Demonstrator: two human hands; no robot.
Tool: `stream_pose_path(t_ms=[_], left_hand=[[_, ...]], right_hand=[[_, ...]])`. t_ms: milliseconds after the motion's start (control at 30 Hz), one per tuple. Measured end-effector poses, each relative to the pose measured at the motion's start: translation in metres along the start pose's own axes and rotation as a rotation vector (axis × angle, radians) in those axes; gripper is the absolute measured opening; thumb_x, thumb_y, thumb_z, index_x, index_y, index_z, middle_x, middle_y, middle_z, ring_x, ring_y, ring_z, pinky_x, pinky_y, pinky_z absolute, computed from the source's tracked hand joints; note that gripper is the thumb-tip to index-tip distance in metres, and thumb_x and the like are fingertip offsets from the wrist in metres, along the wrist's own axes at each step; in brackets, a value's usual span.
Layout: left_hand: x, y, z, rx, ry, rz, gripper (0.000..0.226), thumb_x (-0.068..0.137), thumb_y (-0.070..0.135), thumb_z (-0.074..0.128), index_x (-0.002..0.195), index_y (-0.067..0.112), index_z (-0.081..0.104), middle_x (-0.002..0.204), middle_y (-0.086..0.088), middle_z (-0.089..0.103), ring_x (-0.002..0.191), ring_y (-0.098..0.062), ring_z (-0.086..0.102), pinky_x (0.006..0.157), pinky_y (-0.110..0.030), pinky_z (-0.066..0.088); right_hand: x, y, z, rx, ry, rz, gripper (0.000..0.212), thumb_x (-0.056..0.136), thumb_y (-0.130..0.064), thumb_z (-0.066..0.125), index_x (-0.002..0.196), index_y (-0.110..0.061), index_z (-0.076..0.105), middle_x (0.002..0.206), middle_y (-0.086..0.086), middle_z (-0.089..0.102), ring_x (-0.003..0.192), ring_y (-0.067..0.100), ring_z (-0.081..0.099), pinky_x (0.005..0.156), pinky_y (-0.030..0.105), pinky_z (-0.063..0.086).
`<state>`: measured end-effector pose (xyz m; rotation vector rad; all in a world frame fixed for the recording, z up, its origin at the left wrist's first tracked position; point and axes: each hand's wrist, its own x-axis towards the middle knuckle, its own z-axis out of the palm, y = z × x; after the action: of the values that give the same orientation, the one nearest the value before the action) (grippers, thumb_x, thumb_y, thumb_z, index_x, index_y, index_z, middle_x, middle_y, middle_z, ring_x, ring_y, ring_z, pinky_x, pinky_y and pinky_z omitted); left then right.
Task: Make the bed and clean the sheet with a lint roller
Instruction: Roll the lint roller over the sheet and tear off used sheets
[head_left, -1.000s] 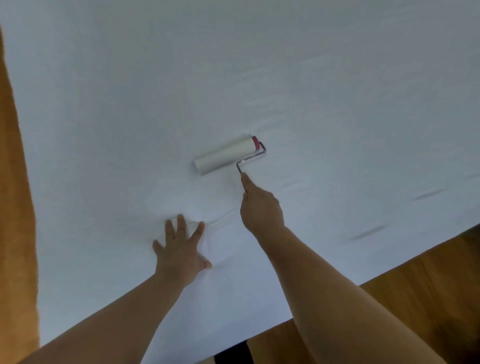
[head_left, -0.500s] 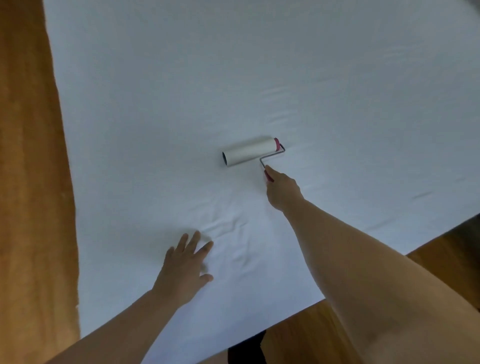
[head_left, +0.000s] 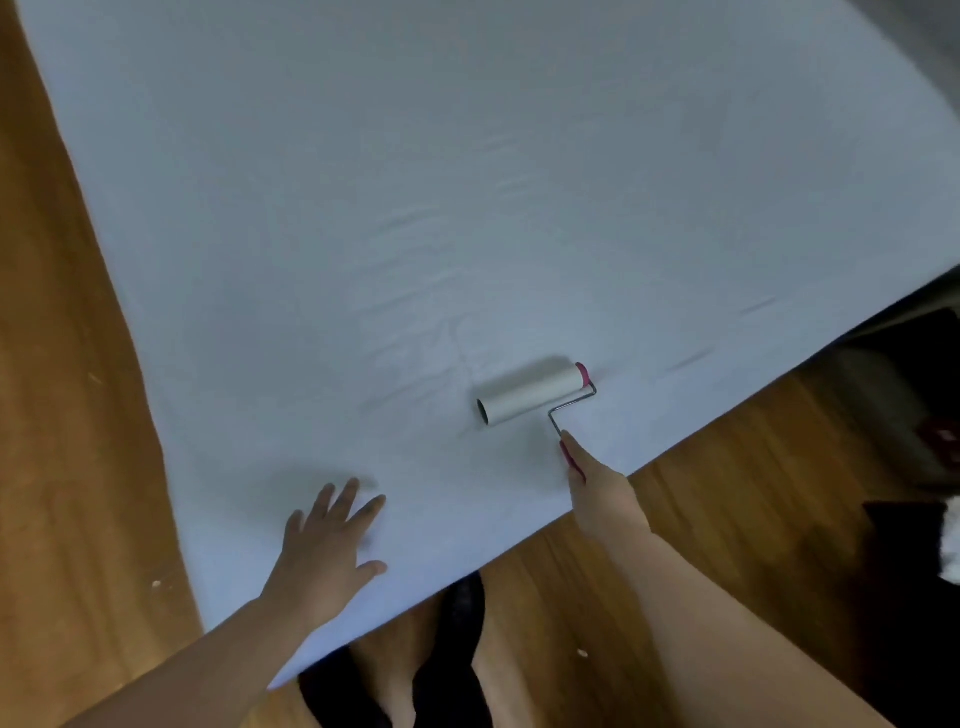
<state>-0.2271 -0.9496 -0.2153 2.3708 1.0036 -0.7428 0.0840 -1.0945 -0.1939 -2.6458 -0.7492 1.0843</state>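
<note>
White smooth bedsheet (head_left: 467, 208) carries a white paper lint roller (head_left: 532, 394); right hand (head_left: 602, 493) grasps its pink handle, left hand (head_left: 327, 551) lies flat, fingers spread.

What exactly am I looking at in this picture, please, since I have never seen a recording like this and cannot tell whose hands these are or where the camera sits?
There is no machine here: a person wears one wide-angle camera on the head, looking forward and down, so you see that person's own two arms reaching out. The big pale surface is a white sheet spread over a bed, with wooden floor around its corner. The right hand grips the pink handle of a lint roller, whose white roll lies on the sheet near the bed's edge. The left hand rests flat on the sheet with fingers spread, seemingly holding the fabric steady. A few faint creases show in the sheet beyond the roller. The dark shapes at the right edge are too blurred to name.
</note>
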Motion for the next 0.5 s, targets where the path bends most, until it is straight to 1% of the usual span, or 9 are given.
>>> stream_pose_path(t_ms=[33, 67, 100, 167, 233, 300, 367, 433, 500], left_hand=[[-0.003, 0.001, 0.001, 0.003, -0.003, 0.002, 0.077, 0.095, 0.063, 0.044, 0.156, 0.04, 0.004, 0.166, 0.003, -0.01, 0.153, -0.023, -0.006, 0.12, -0.047, 0.013], [-0.006, 0.003, 0.003, 0.003, -0.008, 0.001, 0.077, 0.095, 0.062, 0.045, 0.156, 0.04, 0.004, 0.166, 0.003, -0.009, 0.153, -0.024, -0.005, 0.12, -0.047, 0.013], [-0.008, 0.004, 0.005, 0.0, -0.013, 0.0, 0.077, 0.095, 0.062, 0.045, 0.156, 0.04, 0.004, 0.166, 0.003, -0.009, 0.153, -0.024, -0.005, 0.12, -0.047, 0.013], [-0.011, 0.006, 0.009, -0.004, -0.015, -0.004, 0.078, 0.095, 0.062, 0.045, 0.156, 0.039, 0.004, 0.166, 0.003, -0.009, 0.153, -0.024, -0.005, 0.12, -0.048, 0.013], [-0.014, 0.007, 0.012, -0.01, -0.011, -0.019, 0.078, 0.094, 0.062, 0.045, 0.156, 0.039, 0.005, 0.166, 0.003, -0.008, 0.153, -0.024, -0.004, 0.12, -0.048, 0.014], [-0.021, 0.005, 0.014, -0.05, -0.011, -0.049, 0.077, 0.094, 0.062, 0.047, 0.156, 0.039, 0.007, 0.166, 0.003, -0.006, 0.153, -0.024, -0.004, 0.12, -0.049, 0.014], [-0.031, 0.001, 0.018, -0.098, 0.0, -0.081, 0.077, 0.094, 0.061, 0.049, 0.156, 0.04, 0.008, 0.166, 0.003, -0.005, 0.153, -0.024, -0.003, 0.12, -0.049, 0.013], [-0.039, -0.003, 0.023, -0.107, 0.013, -0.106, 0.078, 0.093, 0.061, 0.049, 0.156, 0.04, 0.008, 0.166, 0.003, -0.004, 0.153, -0.023, -0.003, 0.12, -0.049, 0.013], [-0.044, -0.008, 0.027, -0.096, 0.014, -0.127, 0.078, 0.093, 0.062, 0.048, 0.156, 0.04, 0.007, 0.166, 0.003, -0.006, 0.153, -0.023, -0.004, 0.12, -0.049, 0.013]], right_hand=[[-0.009, 0.008, 0.001, 0.02, 0.001, 0.014, 0.051, 0.106, -0.027, 0.034, 0.15, -0.051, 0.024, 0.111, -0.008, 0.066, 0.086, 0.01, 0.063, 0.075, 0.022, 0.053], [-0.018, 0.016, 0.002, 0.026, -0.001, 0.032, 0.051, 0.106, -0.029, 0.034, 0.15, -0.052, 0.023, 0.102, -0.008, 0.067, 0.079, 0.01, 0.064, 0.066, 0.02, 0.05], [-0.026, 0.023, 0.004, 0.02, -0.007, 0.046, 0.052, 0.106, -0.03, 0.034, 0.15, -0.054, 0.021, 0.09, -0.008, 0.068, 0.071, 0.011, 0.064, 0.057, 0.02, 0.048], [-0.041, 0.036, 0.007, 0.005, -0.014, 0.048, 0.052, 0.106, -0.031, 0.035, 0.15, -0.053, 0.018, 0.077, -0.007, 0.067, 0.062, 0.012, 0.064, 0.05, 0.023, 0.05], [-0.055, 0.048, 0.008, -0.001, 0.017, 0.031, 0.052, 0.105, -0.031, 0.038, 0.151, -0.048, 0.023, 0.075, -0.008, 0.066, 0.06, 0.011, 0.064, 0.052, 0.024, 0.054], [-0.071, 0.059, 0.005, -0.026, 0.061, 0.017, 0.051, 0.105, -0.031, 0.041, 0.151, -0.044, 0.026, 0.074, -0.009, 0.065, 0.06, 0.01, 0.064, 0.052, 0.021, 0.055], [-0.091, 0.067, 0.002, -0.099, 0.071, -0.007, 0.052, 0.104, -0.034, 0.043, 0.151, -0.047, 0.025, 0.074, -0.013, 0.063, 0.061, 0.005, 0.063, 0.055, 0.018, 0.055], [-0.109, 0.069, 0.003, -0.184, 0.019, -0.033, 0.055, 0.102, -0.037, 0.044, 0.149, -0.053, 0.02, 0.076, -0.017, 0.061, 0.065, -0.001, 0.063, 0.06, 0.015, 0.055], [-0.127, 0.061, 0.014, -0.248, -0.073, -0.056, 0.058, 0.102, -0.039, 0.042, 0.148, -0.059, 0.012, 0.082, -0.02, 0.059, 0.071, -0.003, 0.06, 0.064, 0.012, 0.051]])
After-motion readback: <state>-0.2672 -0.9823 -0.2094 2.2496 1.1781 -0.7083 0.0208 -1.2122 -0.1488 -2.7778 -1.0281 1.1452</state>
